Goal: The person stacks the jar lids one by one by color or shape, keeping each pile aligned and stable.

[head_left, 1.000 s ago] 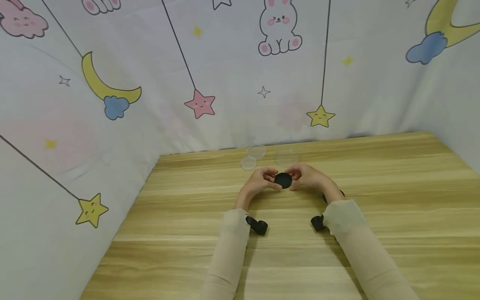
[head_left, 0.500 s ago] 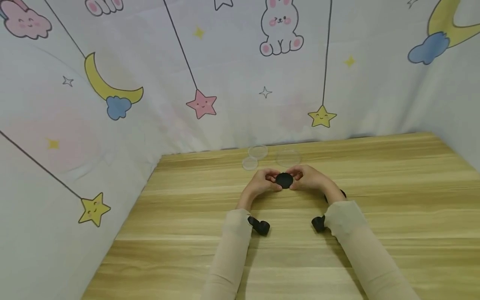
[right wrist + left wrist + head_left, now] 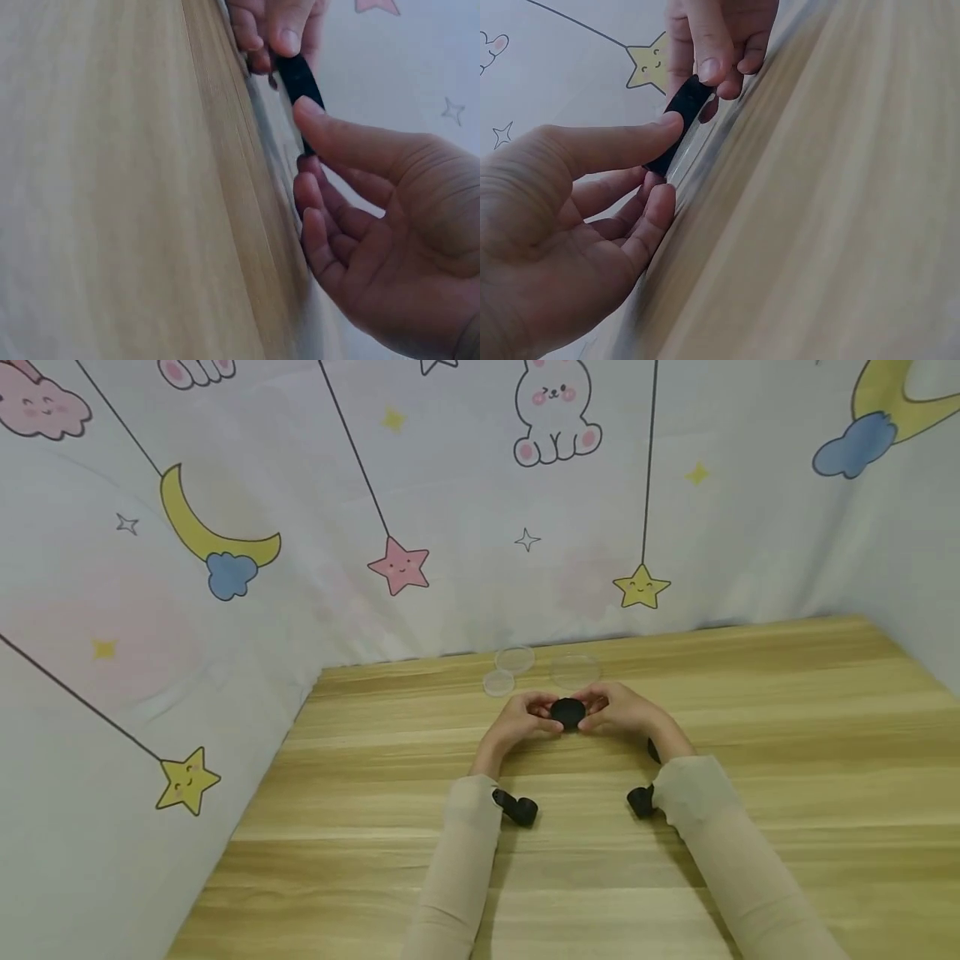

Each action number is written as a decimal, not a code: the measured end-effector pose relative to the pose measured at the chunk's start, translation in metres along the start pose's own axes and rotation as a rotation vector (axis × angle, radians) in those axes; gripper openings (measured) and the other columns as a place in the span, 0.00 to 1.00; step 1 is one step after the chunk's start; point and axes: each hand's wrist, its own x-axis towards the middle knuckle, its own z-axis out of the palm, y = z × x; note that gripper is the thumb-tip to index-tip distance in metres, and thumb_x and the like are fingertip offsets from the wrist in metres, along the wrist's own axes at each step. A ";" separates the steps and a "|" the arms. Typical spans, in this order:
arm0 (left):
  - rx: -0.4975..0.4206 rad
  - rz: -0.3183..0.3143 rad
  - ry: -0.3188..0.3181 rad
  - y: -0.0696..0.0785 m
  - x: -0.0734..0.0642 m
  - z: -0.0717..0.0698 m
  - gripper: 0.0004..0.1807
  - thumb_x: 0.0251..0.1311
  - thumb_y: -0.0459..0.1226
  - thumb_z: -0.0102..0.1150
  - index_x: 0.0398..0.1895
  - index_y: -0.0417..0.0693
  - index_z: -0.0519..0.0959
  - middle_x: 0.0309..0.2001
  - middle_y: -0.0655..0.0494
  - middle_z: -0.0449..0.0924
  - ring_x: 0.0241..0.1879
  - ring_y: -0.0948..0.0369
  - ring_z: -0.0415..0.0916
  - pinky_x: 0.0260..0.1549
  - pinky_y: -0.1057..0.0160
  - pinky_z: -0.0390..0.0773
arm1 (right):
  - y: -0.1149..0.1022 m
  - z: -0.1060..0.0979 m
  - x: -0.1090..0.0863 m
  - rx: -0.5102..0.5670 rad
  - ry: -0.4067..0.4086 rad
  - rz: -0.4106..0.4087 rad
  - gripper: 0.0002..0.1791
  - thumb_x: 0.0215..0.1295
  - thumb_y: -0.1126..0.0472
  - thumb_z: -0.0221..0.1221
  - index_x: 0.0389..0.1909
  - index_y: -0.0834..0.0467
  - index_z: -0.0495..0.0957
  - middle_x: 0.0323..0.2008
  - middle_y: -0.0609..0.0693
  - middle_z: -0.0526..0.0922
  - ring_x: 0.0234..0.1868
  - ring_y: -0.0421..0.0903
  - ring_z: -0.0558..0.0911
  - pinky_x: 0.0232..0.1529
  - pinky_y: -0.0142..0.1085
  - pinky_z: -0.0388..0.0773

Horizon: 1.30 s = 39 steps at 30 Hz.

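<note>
A thick black round disc (image 3: pixel 567 713), like a lid, is held between both hands a little above the table in the head view. My left hand (image 3: pixel 517 720) pinches its left edge, thumb on the near side and fingers beyond. On the opposite edge, my right hand (image 3: pixel 622 708) grips it in the same way. In the left wrist view the black disc (image 3: pixel 681 124) is seen edge-on, tilted, with a pale clear rim along its lower side. Whether that rim belongs to it I cannot tell.
Behind the hands, three clear round pieces lie on the wooden table (image 3: pixel 375 793): a small disc (image 3: pixel 498 682), a larger disc (image 3: pixel 514 659) and a wide one (image 3: pixel 576 671). A black object (image 3: pixel 654 750) is partly hidden by the right wrist. A printed curtain (image 3: pixel 465 602) stands behind.
The right thumb has come in against the black disc's edge. Both hands stay almost in place, and the right forearm covers more of the black object beside it. The head view shifts slightly.
</note>
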 end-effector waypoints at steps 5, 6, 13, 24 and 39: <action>-0.050 -0.001 0.019 -0.001 -0.003 -0.003 0.27 0.53 0.27 0.69 0.59 0.39 0.77 0.51 0.46 0.80 0.39 0.65 0.73 0.39 0.73 0.73 | -0.002 0.000 0.000 0.071 -0.001 -0.008 0.31 0.63 0.62 0.63 0.66 0.68 0.68 0.60 0.68 0.73 0.57 0.60 0.76 0.58 0.48 0.74; -0.064 0.001 0.023 -0.001 -0.004 -0.004 0.27 0.53 0.28 0.68 0.59 0.39 0.77 0.50 0.47 0.80 0.39 0.65 0.74 0.38 0.73 0.73 | -0.003 0.000 -0.001 0.084 0.001 -0.003 0.31 0.63 0.62 0.63 0.66 0.67 0.68 0.61 0.67 0.73 0.57 0.60 0.75 0.57 0.47 0.75; -0.214 0.050 0.035 0.003 -0.010 -0.010 0.27 0.57 0.29 0.65 0.62 0.41 0.75 0.48 0.52 0.76 0.37 0.64 0.74 0.42 0.67 0.76 | -0.014 0.000 -0.006 0.155 0.041 0.043 0.34 0.65 0.55 0.62 0.69 0.62 0.65 0.68 0.65 0.66 0.62 0.60 0.72 0.60 0.50 0.73; -0.356 0.207 0.107 0.040 -0.016 -0.002 0.25 0.59 0.29 0.63 0.62 0.41 0.75 0.54 0.48 0.75 0.42 0.65 0.73 0.48 0.64 0.77 | -0.039 -0.027 -0.021 0.260 0.115 0.000 0.34 0.67 0.54 0.61 0.71 0.58 0.63 0.66 0.59 0.69 0.57 0.48 0.76 0.64 0.53 0.69; -0.479 0.300 0.158 0.071 -0.027 0.005 0.26 0.59 0.25 0.61 0.63 0.37 0.73 0.50 0.59 0.76 0.40 0.68 0.75 0.45 0.70 0.77 | -0.060 -0.038 -0.032 0.353 0.190 -0.088 0.31 0.68 0.59 0.59 0.69 0.64 0.63 0.42 0.31 0.79 0.43 0.31 0.80 0.46 0.29 0.76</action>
